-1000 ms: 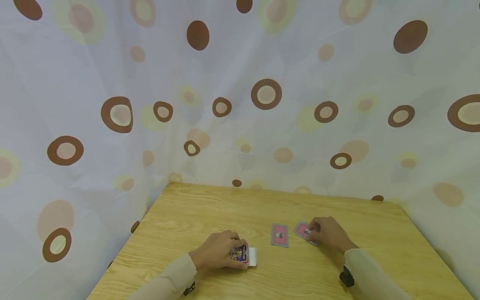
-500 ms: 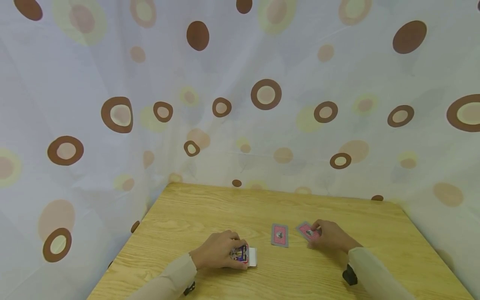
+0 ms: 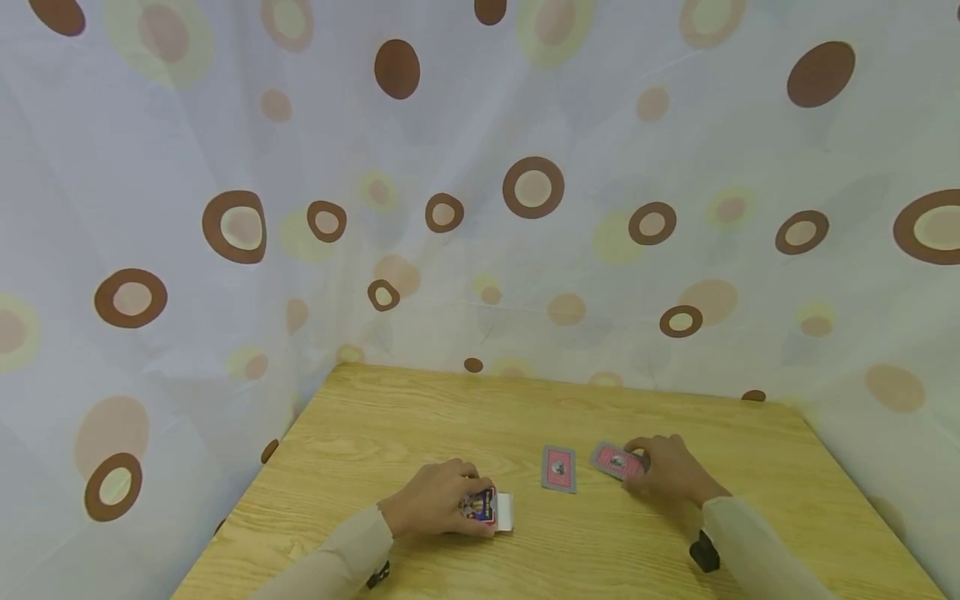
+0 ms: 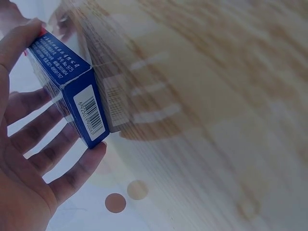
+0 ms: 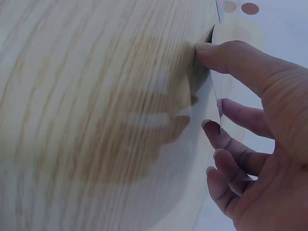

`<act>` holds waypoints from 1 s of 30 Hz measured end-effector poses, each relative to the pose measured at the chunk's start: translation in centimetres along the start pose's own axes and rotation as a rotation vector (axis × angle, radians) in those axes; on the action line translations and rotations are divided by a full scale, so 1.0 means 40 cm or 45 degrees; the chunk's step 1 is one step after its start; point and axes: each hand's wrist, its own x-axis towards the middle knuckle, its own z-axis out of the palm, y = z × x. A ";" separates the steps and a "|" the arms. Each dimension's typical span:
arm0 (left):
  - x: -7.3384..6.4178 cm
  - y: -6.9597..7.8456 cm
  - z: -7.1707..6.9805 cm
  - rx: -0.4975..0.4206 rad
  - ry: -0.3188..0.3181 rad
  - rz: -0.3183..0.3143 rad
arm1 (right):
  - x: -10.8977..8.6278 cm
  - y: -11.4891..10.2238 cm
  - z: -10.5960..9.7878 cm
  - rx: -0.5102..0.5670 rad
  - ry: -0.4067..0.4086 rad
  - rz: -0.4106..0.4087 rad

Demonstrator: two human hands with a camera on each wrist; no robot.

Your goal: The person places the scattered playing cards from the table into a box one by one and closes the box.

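Observation:
My left hand [image 3: 429, 500] grips a playing card box [image 3: 480, 506] on the table, thumb on one side and fingers on the other. The box's white flap [image 3: 505, 512] sticks out to the right. In the left wrist view, its blue end with a barcode [image 4: 90, 115] faces the camera. Farther right, my right hand [image 3: 669, 468] pinches the right end of a red-backed playing card [image 3: 613, 458] with a grey border. The right wrist view shows this card nearly edge-on between thumb and fingers. A matching playing card [image 3: 558, 469] lies face down between the hands.
The wooden table [image 3: 420, 417] carries all these things. A white curtain [image 3: 480, 125] with brown and yellow dots hangs behind it and along both sides. Each wrist wears a black device, such as the one at the right sleeve [image 3: 705, 552].
My right hand has moved slightly right along its card, from over the card to its right end. The card now lies turned closer to level. The left hand and box have stayed put.

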 end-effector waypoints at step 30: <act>0.000 -0.003 0.008 -0.006 0.022 -0.010 | -0.026 -0.061 -0.003 -0.133 0.103 -0.184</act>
